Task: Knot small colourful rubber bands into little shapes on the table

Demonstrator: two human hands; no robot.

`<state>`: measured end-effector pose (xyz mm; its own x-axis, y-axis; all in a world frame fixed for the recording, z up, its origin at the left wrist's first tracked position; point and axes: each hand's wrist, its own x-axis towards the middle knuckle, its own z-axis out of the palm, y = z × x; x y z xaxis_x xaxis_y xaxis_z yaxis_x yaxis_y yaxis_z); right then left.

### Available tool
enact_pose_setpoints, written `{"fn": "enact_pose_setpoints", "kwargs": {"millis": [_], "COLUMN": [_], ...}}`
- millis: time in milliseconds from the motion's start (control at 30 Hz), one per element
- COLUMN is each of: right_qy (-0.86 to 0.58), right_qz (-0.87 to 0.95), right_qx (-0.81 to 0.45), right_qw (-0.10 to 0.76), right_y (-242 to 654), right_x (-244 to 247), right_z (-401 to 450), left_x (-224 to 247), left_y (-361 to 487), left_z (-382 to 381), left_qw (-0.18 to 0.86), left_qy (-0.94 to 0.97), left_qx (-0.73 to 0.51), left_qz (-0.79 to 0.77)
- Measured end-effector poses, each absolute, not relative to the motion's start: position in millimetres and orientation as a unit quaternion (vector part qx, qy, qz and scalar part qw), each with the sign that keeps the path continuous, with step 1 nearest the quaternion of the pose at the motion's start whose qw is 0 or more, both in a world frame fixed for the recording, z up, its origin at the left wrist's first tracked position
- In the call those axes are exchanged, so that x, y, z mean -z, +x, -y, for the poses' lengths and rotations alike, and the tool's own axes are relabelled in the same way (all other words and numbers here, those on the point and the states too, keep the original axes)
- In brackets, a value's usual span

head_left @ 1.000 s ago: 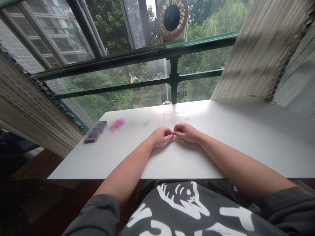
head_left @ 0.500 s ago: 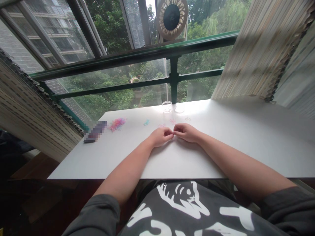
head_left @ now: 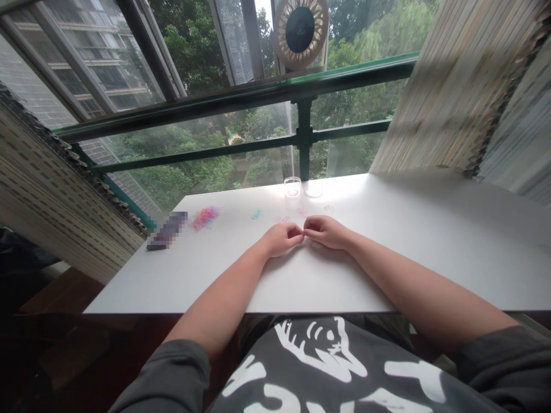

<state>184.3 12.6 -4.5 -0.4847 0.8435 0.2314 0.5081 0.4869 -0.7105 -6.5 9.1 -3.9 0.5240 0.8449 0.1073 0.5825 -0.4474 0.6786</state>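
Over the middle of the white table (head_left: 206,275), my left hand (head_left: 279,239) and my right hand (head_left: 328,232) meet fingertip to fingertip. Both are closed in a pinch, and whatever is between the fingers is too small to make out. Just beyond them lie small pink bands (head_left: 302,212) and another pink cluster (head_left: 284,219). A little teal bunch of bands (head_left: 257,214) sits to the left of these. Pale, thin loops (head_left: 329,208) rest beyond my right hand.
A heap of mixed pink, orange and purple bands (head_left: 205,217) lies at the left, beside a blurred-out dark object (head_left: 167,230). Two clear round containers (head_left: 292,187) stand at the table's far edge, under the window. A round fan (head_left: 301,31) is above the green railing (head_left: 241,94).
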Motion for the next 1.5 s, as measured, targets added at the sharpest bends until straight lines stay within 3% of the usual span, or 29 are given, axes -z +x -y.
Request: {"fn": "enact_pose_setpoints", "kwargs": {"millis": [1500], "right_qy": [-0.415], "right_qz": [0.814], "right_qx": [-0.285], "right_qw": [0.290], "right_y": [184.5], "right_x": [7.2], "right_z": [-15.2], "left_x": [3.8], "left_y": [-6.3], "left_z": [-8.5], "left_qw": [0.294], "left_qy": [0.823], "left_qx": [-0.222], "left_qz": [-0.433]}}
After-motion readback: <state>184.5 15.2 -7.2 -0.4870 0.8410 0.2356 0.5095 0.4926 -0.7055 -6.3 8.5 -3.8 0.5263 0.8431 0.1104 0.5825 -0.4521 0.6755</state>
